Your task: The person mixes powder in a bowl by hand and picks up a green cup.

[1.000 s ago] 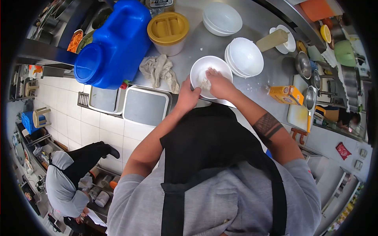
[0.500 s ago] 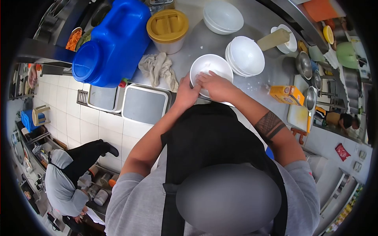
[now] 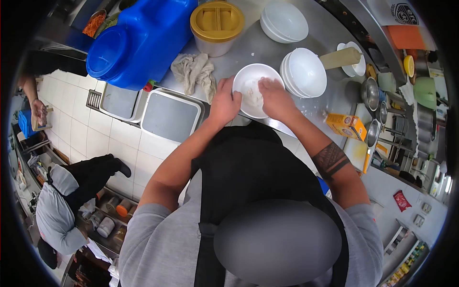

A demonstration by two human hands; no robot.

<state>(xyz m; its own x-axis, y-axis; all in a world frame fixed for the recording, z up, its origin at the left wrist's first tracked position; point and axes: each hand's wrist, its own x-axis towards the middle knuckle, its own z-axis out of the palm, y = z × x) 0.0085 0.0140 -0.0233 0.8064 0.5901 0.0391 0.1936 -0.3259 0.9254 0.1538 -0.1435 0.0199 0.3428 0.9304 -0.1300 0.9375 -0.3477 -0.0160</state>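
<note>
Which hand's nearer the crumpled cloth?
Left. The left hand is at the left rim of the white bowl, just beside the crumpled cloth; the right hand is across the bowl, fingers inside it.

The bowl (image 3: pixel 247 78) looks smooth and glossy, the rag (image 3: pixel 192 71) matt cloth, the counter (image 3: pixel 251 44) metal.

Indistinct contents (image 3: pixel 254 97) in white bowl (image 3: pixel 251 71)
</note>
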